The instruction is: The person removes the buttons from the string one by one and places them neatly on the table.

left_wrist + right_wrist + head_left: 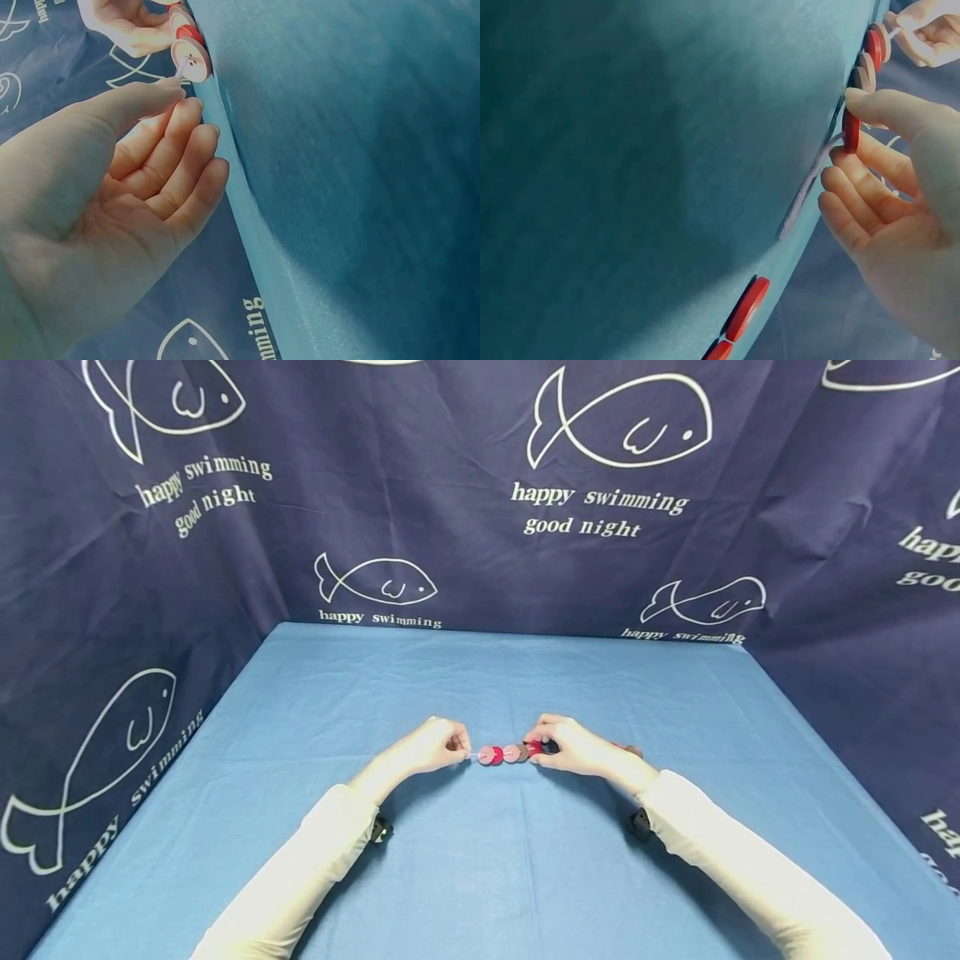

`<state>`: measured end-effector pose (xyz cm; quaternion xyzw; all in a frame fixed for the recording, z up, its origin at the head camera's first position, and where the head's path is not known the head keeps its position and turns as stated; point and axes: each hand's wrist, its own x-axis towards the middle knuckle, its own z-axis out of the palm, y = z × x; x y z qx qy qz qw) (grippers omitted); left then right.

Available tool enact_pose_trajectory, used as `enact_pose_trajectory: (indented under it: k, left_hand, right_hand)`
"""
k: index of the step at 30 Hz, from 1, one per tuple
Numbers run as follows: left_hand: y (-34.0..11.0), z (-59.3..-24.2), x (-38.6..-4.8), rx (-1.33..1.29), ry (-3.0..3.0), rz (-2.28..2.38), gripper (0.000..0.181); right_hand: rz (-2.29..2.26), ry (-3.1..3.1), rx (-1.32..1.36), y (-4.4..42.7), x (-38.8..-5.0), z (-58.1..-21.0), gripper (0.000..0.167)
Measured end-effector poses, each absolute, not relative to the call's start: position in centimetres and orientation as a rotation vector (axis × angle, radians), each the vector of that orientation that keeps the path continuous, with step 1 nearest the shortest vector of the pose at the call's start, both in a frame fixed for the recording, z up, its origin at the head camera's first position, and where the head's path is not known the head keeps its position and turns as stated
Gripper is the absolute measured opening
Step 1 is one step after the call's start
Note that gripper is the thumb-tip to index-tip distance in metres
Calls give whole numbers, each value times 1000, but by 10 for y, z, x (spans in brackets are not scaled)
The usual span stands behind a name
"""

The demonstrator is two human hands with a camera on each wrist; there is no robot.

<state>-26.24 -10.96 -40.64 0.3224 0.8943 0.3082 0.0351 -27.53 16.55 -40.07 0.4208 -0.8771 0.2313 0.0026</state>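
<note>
Several large round buttons are strung in a row on a pale cord. A pink button (192,61), with the cord through its holes, is at the left end, followed by red, pink and brown ones. My left hand (438,746) pinches the cord just left of this pink button between thumb and forefinger. At the row's right end, my right hand (573,750) holds a red button (850,132) by its edges between thumb and fingers. From that button a loose cord tail (801,196) trails over the cloth in the right wrist view.
A blue cloth (480,877) covers the table. Past the right hand lie loose buttons, including a brown button (633,750) and a red button (748,310). Dark curtains (465,468) with fish drawings surround the table. Small black devices (381,829) sit at both wrists.
</note>
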Motion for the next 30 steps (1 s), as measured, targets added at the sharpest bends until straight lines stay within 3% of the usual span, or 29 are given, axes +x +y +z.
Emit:
enact_pose_trajectory:
  k: [30]
  left_hand:
    - [-109, -406, -263, 968, 2736, 948, 7]
  right_hand:
    - [739, -2724, 1246, 185, -270, -400, 18]
